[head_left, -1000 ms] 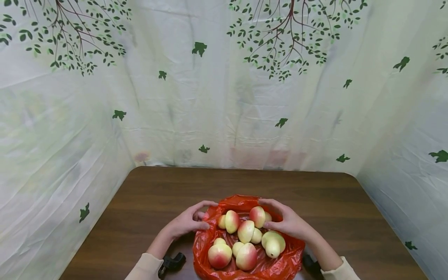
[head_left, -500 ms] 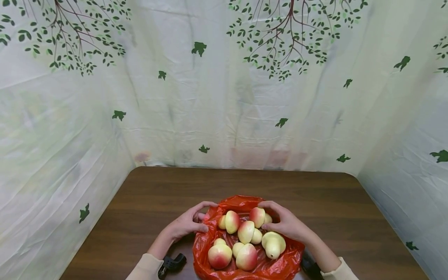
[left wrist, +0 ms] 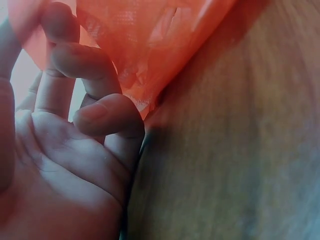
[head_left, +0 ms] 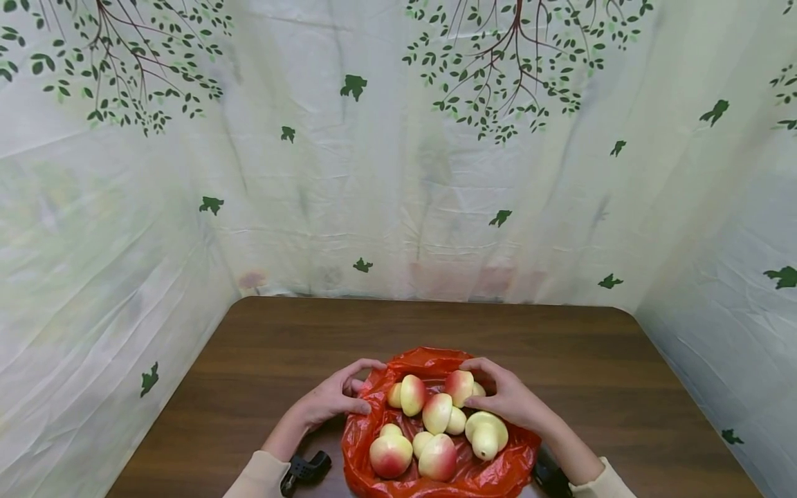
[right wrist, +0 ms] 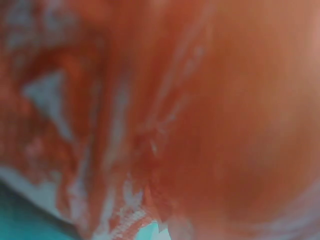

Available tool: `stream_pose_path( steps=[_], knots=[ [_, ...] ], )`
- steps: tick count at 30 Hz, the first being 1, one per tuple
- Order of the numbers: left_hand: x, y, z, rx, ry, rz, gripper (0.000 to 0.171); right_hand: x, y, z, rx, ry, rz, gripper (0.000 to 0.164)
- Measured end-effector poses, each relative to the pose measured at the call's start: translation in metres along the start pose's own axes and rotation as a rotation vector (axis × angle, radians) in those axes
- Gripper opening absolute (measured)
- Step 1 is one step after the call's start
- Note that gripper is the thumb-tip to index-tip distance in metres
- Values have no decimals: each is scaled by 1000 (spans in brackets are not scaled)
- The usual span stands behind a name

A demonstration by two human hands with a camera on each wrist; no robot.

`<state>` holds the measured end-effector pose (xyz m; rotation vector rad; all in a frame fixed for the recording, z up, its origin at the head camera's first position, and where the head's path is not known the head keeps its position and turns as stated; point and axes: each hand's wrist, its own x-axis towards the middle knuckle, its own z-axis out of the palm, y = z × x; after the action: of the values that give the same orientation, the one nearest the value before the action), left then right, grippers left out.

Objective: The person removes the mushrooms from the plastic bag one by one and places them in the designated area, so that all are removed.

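An opened red plastic bag [head_left: 361, 456], rolled down into a bowl shape, holds several mushroom-shaped pieces with yellow-and-red caps, such as this toy mushroom [head_left: 390, 456]. My left hand [head_left: 330, 395] grips the bag's upper left side. Its curled fingers [left wrist: 107, 115] lie by the red plastic in the left wrist view. From the upper right, my right hand [head_left: 513, 394] reaches over the rim and pinches the far-right toy mushroom [head_left: 459, 388] between thumb and fingers. In the right wrist view, blurred red plastic [right wrist: 150, 125] fills the picture and hides that hand.
The bag stands at the near edge of a brown wooden table [head_left: 299, 332]. A black strap-like device [head_left: 306, 472] is at the left wrist, and another dark one [head_left: 551, 474] is at the right. A white leaf-print curtain [head_left: 398, 173] surrounds the table.
My right thumb and fingers have moved slightly left onto the far-right toy mushroom, which has shifted a little. The left hand stays nearly still at the bag's side.
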<state>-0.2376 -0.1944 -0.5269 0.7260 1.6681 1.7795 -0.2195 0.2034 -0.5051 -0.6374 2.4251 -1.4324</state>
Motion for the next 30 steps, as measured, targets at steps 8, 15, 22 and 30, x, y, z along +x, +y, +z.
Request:
stream_pose_path(
  steps=[8, 15, 22, 30],
  knots=[
    [0, -1, 0, 31, 30, -19, 68, -1, -4, -2, 16, 12, -1, 51],
    [-1, -2, 0, 35, 31, -18, 64, -3, -11, -6, 56, 31, -34, 53],
    [0, -2, 0, 29, 23, -12, 58, -7, -20, -14, 111, 65, -29, 54],
    [0, -3, 0, 27, 22, -12, 56, -10, -26, -27, 160, 115, -36, 54]
  ],
)
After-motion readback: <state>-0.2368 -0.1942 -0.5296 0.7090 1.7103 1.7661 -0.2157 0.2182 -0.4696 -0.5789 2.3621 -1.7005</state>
